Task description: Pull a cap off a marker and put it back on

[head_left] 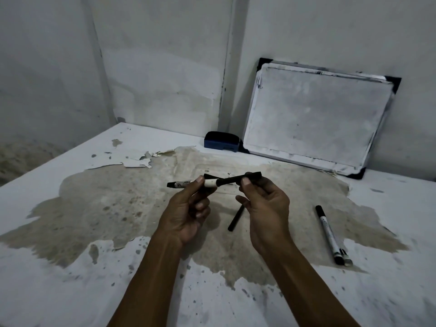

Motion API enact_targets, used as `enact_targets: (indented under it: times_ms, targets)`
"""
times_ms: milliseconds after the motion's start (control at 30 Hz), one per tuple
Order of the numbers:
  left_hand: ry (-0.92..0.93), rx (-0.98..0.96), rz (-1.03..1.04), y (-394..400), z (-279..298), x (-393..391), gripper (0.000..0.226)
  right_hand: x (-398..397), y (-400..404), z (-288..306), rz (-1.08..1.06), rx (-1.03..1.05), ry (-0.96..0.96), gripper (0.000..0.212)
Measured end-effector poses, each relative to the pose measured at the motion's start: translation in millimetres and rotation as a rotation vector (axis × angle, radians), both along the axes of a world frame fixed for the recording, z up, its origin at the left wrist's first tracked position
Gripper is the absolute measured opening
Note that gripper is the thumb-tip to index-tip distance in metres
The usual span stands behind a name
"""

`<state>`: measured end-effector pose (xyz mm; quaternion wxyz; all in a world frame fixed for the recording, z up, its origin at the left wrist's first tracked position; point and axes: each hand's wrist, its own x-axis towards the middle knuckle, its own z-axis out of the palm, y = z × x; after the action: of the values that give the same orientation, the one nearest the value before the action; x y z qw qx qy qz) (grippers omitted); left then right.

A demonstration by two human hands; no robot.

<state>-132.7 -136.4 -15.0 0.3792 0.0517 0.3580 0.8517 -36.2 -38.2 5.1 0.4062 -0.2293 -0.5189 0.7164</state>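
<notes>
My left hand (188, 213) grips a white-bodied marker (210, 182) held level above the table, its black end pointing left. My right hand (264, 208) pinches a black rod (232, 180) between thumb and fingers. The rod's left end meets the marker's right end, between the two hands. A second black rod (234, 219) lies on the table just below my right hand. Both hands hover over the worn brown patch of the white table (70, 279).
Two markers (330, 237) lie side by side on the table to the right. A smudged whiteboard (306, 119) with black corners leans on the back wall, with a blue eraser (221, 141) at its left. Peeled paint flakes (136, 161) sit at the back left.
</notes>
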Motion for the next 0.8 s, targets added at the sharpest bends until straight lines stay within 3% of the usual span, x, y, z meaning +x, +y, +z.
enact_targets:
  times_ms: [100,200,367,500,567,600,733,800]
  targets:
    - [-0.008,0.015,0.020,1,-3,-2,0.012,-2,-6,0,-0.141,0.286,-0.044,0.013]
    - [-0.042,0.054,0.021,3,-4,-1,0.013,-7,-14,-1,-0.193,0.440,-0.050,0.010]
    - [-0.100,0.134,0.037,2,-7,-4,0.021,-17,-24,1,-0.174,0.453,-0.064,0.008]
    - [-0.055,0.126,0.012,-2,1,-1,0.014,-21,-20,9,0.085,0.177,-0.081,0.008]
    - [-0.021,0.098,0.013,-1,4,2,0.035,-21,-17,10,0.182,0.099,-0.112,0.011]
    - [-0.026,0.098,0.018,0,5,3,0.041,-20,-17,9,0.178,0.111,-0.123,0.012]
    - [-0.074,0.156,0.032,-2,4,1,0.023,-13,-21,0,-0.038,0.357,-0.166,0.039]
    - [-0.081,0.146,0.058,-2,1,-1,0.039,-8,-24,-5,-0.147,0.505,-0.164,0.049]
